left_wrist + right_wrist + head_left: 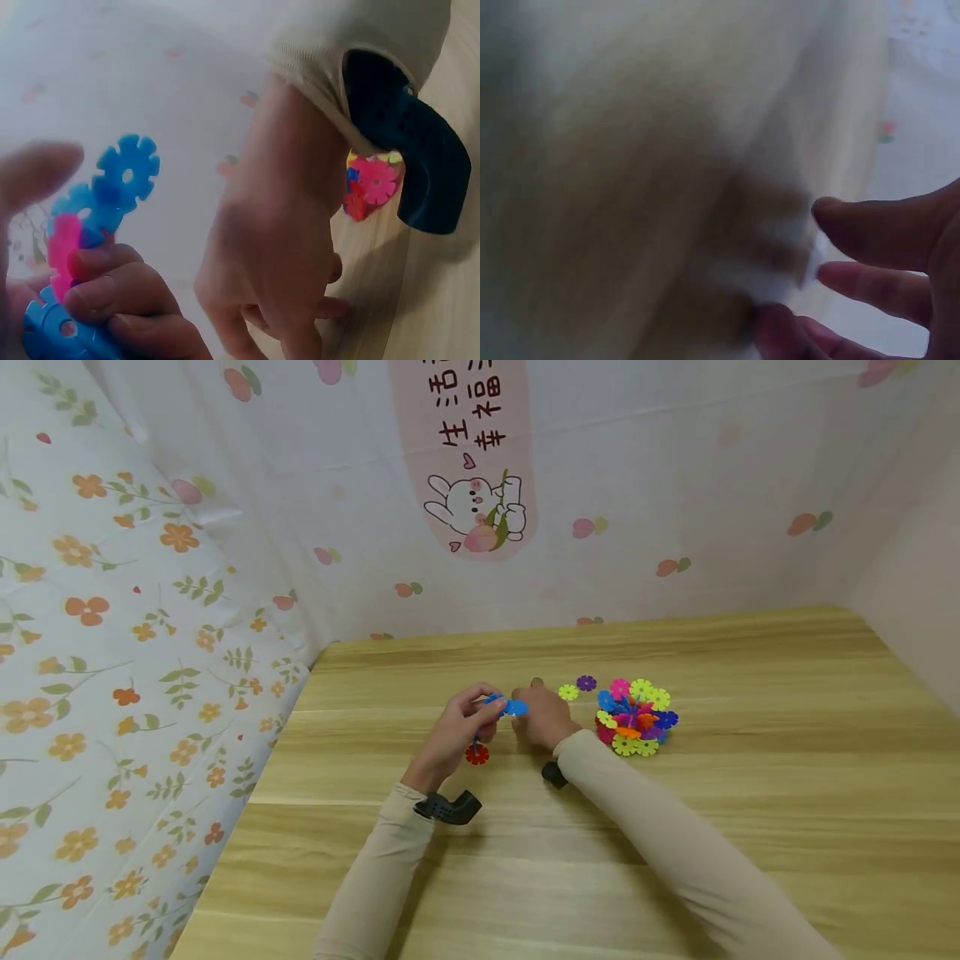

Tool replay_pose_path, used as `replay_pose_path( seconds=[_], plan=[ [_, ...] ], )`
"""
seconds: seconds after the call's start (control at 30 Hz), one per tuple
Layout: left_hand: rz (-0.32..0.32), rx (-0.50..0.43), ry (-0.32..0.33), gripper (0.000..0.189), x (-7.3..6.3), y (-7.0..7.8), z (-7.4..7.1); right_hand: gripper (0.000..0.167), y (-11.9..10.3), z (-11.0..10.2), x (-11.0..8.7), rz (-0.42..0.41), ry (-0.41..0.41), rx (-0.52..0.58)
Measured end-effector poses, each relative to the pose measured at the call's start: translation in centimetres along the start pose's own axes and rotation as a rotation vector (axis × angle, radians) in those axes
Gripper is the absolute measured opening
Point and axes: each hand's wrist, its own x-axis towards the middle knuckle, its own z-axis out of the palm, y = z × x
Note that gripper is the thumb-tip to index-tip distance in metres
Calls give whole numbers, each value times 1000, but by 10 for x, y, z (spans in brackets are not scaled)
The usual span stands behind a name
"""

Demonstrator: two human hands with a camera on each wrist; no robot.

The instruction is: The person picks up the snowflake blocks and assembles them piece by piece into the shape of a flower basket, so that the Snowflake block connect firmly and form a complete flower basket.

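My left hand (459,727) grips a chain of interlocking snowflake discs between thumb and curled fingers. In the left wrist view, blue discs (129,172) stick out past the fingertips, a pink disc (63,251) stands edge-on, and another blue disc (56,330) shows lower down. Below that hand in the head view is a red disc (477,754). My right hand (546,717) is just right of the chain, low over the table, its fingers pointing down. The right wrist view shows its thumb and fingers (885,232) apart, with no disc visible between them.
Right of the right hand, a colourful cluster of joined snowflake discs (637,718) sits on the wooden table (750,827). A loose yellow-green disc (568,692) and a purple disc (587,682) lie behind the right hand. A printed cloth (637,485) hangs along the back.
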Motion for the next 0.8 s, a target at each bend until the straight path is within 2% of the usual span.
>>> replay_pose_path(
  seconds=[0.1, 0.17, 0.27, 0.37, 0.43, 0.5, 0.6, 0.67, 0.73, 0.8],
  plan=[
    [-3, 55, -9, 37, 1, -1, 2, 27, -1, 6, 6, 26, -12, -62],
    [-1, 110, -9, 41, 1, 0, 2, 29, -2, 6, 7, 18, -4, -64],
    [18, 154, -16, 38, 1, 0, 4, 28, 0, 5, 5, -12, 5, -28],
    [57, 176, -40, 33, 1, 1, 6, 26, 5, 1, -1, -84, 9, 75],
    [86, 198, -57, 30, 0, 1, 8, 23, 11, -1, -7, -122, -12, 221],
    [116, 226, -78, 28, -1, 4, 11, 20, 17, -5, -16, -117, -99, 488],
    [160, 268, -96, 28, -4, 11, 16, 21, 26, -12, -32, -47, -218, 918],
    [185, 287, -99, 28, -5, 16, 19, 22, 28, -21, -45, 4, -265, 1122],
    [198, 305, -83, 27, -7, 20, 21, 21, 30, -30, -55, -2, -255, 1177],
    [203, 314, -63, 27, -7, 22, 21, 21, 30, -38, -64, -3, -215, 1182]
  ],
)
